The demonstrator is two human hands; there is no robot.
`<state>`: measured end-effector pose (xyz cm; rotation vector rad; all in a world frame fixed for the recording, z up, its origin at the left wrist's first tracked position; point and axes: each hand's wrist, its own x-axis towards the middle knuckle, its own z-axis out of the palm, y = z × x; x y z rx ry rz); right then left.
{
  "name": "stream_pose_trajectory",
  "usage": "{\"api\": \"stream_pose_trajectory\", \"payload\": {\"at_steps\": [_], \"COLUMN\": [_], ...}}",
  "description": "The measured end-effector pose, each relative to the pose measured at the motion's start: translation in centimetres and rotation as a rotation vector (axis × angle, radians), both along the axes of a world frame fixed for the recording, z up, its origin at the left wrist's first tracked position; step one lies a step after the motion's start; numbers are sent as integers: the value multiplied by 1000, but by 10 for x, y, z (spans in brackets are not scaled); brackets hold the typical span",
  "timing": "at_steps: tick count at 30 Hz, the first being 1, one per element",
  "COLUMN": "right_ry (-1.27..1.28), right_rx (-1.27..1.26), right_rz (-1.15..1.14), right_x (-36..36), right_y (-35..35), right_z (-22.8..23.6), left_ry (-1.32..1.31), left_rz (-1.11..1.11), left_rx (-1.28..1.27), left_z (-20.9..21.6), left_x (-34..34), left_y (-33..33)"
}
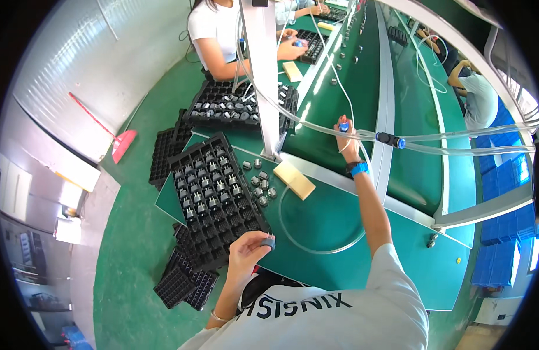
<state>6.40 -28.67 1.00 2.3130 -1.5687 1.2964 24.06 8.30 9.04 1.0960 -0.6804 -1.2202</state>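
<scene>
1. Two hands are at work. The left hand (246, 248) is curled close to the body, its fingers closed around a small grey round part (269, 242) held at the fingertips.
2. Just beyond and to the left of that hand lies a black tray (214, 195) of pockets, many filled with similar grey parts; more black trays (185, 283) are stacked below and beside it.
3. Ahead of the left hand, a loose cluster of grey parts (259, 185) sits on the green table (339, 216), next to a tan block (293, 179).
4. The right hand (347, 142) is stretched far forward, arm extended, with a blue wristband (359, 169) on the wrist. Its fingers are closed on a small blue-tipped fitting (343, 126) at the end of a clear tube (456, 143).
5. That tube runs off to the right of the hand; another clear tube (316, 248) loops across the table between the two hands.
6. Farther ahead, another person in a white shirt (214, 29) works at a second black tray (228, 108) holding parts.
</scene>
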Motion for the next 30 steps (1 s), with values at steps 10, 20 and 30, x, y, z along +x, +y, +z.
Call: {"api": "stream_pose_trajectory", "payload": {"at_steps": [10,20,30], "right_ry": [-520,-1220,-1066], "right_rx": [359,1526,1433], "right_rz": [452,999,1034], "right_x": [11,35,29], "right_y": [55,229,241], "right_z": [41,104,99], "left_ry": [59,-79,-231], "left_rz": [40,-16,157], "left_rx": [-155,-345,-285], "left_z": [13,11,9], "left_x": [-6,-9,-19], "left_y": [-34,-42,-33]}}
